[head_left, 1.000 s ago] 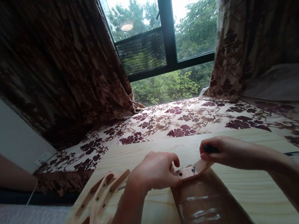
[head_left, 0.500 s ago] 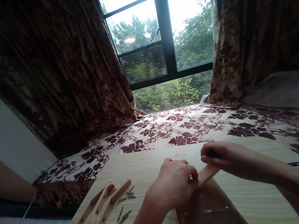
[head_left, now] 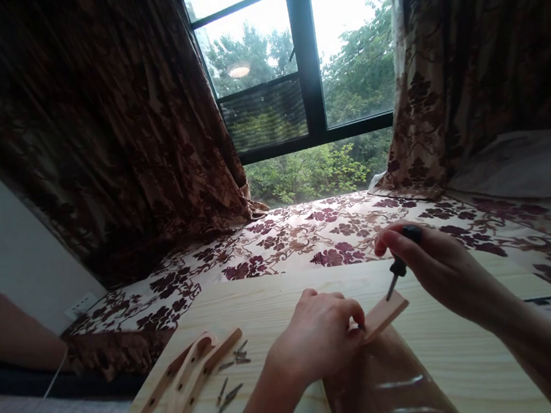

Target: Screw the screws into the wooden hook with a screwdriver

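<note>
The wooden piece point(head_left: 385, 315) lies slanted over the brown package point(head_left: 378, 391), which is on the pale wooden surface point(head_left: 493, 340). The left hand point(head_left: 316, 339) grasps its near end with bent fingers; the right hand point(head_left: 436, 264) is closed around the screwdriver point(head_left: 399, 266), whose shaft points down at the far end. Whether the tip touches the wood, I cannot tell. I judge the piece light, stiff and not fragile, but the shiny package beneath may be slippery, so a firm hold on both side edges seems the best.
</note>
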{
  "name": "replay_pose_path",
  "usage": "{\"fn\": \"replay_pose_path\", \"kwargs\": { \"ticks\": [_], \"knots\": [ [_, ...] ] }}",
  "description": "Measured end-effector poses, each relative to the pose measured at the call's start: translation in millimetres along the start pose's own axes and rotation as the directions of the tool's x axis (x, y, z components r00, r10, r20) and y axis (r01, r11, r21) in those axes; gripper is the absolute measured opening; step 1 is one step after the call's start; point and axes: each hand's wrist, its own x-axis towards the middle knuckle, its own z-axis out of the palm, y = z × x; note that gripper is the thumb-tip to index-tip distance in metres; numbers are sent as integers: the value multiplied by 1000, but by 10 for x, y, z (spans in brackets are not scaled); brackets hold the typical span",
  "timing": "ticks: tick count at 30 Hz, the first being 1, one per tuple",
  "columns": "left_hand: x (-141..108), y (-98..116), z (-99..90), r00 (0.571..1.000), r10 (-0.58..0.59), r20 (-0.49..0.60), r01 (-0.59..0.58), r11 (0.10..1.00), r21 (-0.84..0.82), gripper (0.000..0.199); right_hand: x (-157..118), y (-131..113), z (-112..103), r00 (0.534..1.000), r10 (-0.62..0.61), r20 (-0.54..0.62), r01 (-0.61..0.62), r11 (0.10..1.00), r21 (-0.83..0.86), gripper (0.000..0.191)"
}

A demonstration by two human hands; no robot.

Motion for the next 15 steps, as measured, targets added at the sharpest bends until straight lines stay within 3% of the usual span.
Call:
{"fn": "replay_pose_path", "kwargs": {
  "ticks": [10,15],
  "knots": [
    [15,-25,13,1000,8,4,-8,1000,-2,17,-2,86,121,989,83,119,-79,996,-36,42],
    [23,-37,19,1000,18,1,-18,1000,-7,17,-2,156,131,985,77,156,-61,993,-105,44]
  ]
}}
